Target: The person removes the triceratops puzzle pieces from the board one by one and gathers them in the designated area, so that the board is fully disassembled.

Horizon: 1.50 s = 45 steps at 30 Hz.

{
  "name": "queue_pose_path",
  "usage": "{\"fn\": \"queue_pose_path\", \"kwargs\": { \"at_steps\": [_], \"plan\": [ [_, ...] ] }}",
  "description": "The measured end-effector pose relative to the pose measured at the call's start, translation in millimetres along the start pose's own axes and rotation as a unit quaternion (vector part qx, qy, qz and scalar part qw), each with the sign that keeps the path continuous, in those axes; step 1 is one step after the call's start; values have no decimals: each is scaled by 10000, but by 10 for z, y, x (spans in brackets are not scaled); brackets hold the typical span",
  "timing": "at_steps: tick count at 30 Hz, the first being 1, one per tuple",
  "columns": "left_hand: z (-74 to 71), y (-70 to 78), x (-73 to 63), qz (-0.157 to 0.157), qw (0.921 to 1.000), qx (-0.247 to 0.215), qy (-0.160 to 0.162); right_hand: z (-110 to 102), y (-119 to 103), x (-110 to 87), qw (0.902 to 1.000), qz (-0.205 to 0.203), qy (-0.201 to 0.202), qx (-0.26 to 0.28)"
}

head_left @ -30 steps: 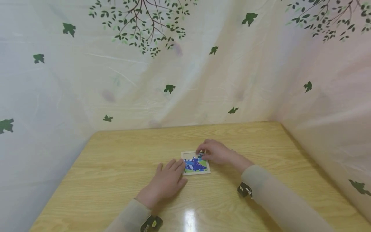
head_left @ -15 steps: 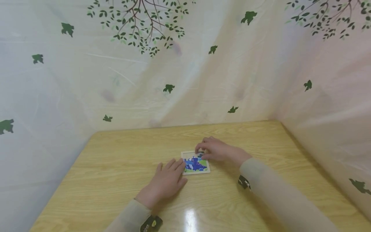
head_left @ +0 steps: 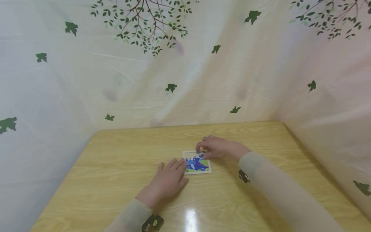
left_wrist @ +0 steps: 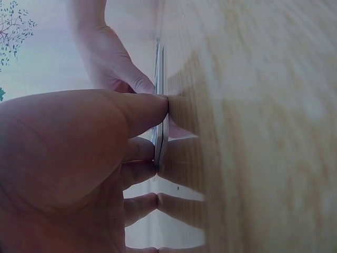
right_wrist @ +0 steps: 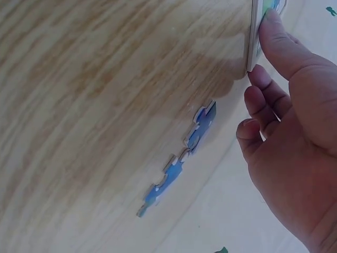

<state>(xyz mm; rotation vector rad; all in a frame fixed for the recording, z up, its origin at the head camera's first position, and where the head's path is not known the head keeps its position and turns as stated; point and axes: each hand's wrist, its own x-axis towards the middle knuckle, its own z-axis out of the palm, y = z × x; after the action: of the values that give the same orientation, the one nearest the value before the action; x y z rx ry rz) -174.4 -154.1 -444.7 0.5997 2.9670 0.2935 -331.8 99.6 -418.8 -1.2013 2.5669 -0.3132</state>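
A small framed jigsaw puzzle with a blue dinosaur picture lies flat on the table; bare board shows in its upper left part. My left hand rests beside it with straight fingers, their tips touching the left edge of the frame. From the left wrist view, thumb and fingertips meet the thin side of the puzzle. At the upper right corner, my right hand pinches a dark-and-blue puzzle piece between thumb and curled fingers. The fingers hide part of that piece.
Two loose blue puzzle pieces lie on the table beyond the right hand, seen only in the right wrist view. A pale curtain with leaf prints hangs along the back and sides of the wooden table.
The right hand has shifted very slightly at the upper right corner of the puzzle. The left hand stays in place; the head view has moved a little.
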Motion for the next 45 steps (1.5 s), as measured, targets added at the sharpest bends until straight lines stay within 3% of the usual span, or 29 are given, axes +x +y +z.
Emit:
{"fn": "queue_pose_path", "kwargs": {
  "at_steps": [15,23,38,45],
  "plan": [
    [-52,33,-23,-17,9999,-120,-35,-108,-75,93,9983,68,-574,-26],
    [-48,35,-5,-29,10000,-58,-66,-118,-55,125,9976,75,-643,255],
    [-48,34,-7,-32,10000,-68,-35,-22,-24,49,9935,409,-130,1051],
    [-23,17,-9,19,10000,36,-42,32,-22,15,9879,343,105,1506]
  ]
}}
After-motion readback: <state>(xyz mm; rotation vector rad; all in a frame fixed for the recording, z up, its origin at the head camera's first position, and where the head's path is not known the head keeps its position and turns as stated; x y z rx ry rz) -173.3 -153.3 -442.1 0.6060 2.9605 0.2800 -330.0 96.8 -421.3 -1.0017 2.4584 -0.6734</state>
